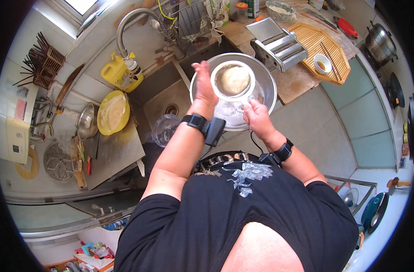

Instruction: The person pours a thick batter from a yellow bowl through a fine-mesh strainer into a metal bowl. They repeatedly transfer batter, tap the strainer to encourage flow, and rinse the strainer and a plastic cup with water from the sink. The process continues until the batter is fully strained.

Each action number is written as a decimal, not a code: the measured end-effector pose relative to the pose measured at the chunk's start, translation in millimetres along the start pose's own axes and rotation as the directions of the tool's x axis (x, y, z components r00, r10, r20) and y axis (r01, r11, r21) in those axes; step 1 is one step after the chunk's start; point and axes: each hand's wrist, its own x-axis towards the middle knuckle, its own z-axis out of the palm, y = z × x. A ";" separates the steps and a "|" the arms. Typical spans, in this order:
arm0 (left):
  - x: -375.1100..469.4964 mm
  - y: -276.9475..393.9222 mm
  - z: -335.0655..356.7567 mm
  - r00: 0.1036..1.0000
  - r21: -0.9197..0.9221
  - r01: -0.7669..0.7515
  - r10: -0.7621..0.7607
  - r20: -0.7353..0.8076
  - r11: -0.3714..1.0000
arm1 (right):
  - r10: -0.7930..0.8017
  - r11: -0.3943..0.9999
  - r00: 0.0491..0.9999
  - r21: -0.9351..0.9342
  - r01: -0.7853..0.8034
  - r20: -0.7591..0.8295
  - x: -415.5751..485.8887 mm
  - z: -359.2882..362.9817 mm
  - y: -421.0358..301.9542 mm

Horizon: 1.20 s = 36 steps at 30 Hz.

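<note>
My right hand (pixel 258 115) grips the short handle of a white round strainer (pixel 215 90), which holds a pale, dough-like lump (pixel 234 80). The strainer is over a large metal basin (pixel 270 81) with cloudy, foamy liquid in it. At the strainer's left rim is my left hand (pixel 206 83), upright with its palm side towards the rim and its fingers extended; whether it touches the rim I cannot tell. The basin sits across the right part of the sink (pixel 162 81). How deep the lump lies in the strainer is unclear.
A curved faucet (pixel 120 34) and yellow jug (pixel 121 73) stand left. A yellow bowl (pixel 128 115) and a clear plastic container (pixel 166 131) are at lower left. On the right counter are a metal pasta machine (pixel 278 47) and a bamboo tray (pixel 343 64) with a small bowl (pixel 322 63).
</note>
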 end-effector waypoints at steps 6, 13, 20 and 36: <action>-0.9 -1.5 1.5 0.997 -0.008 -0.038 0.037 -0.060 0.999 | -0.003 1.000 1.000 -0.011 0.003 0.006 -0.9 -1.7 -1.3; -0.1 1.0 2.9 1.000 0.054 -0.027 0.026 0.015 0.998 | -0.007 1.000 1.000 0.022 0.008 -0.026 -1.5 -1.7 -3.4; -1.3 5.9 7.9 0.995 0.013 -0.086 0.086 -0.043 0.996 | 0.002 0.999 0.999 -0.053 0.000 0.048 -0.4 -1.1 -11.8; -2.0 1.5 0.2 0.999 -0.043 -0.026 0.028 0.045 0.999 | -0.019 0.998 0.991 -0.064 0.027 0.129 -2.5 2.8 -7.4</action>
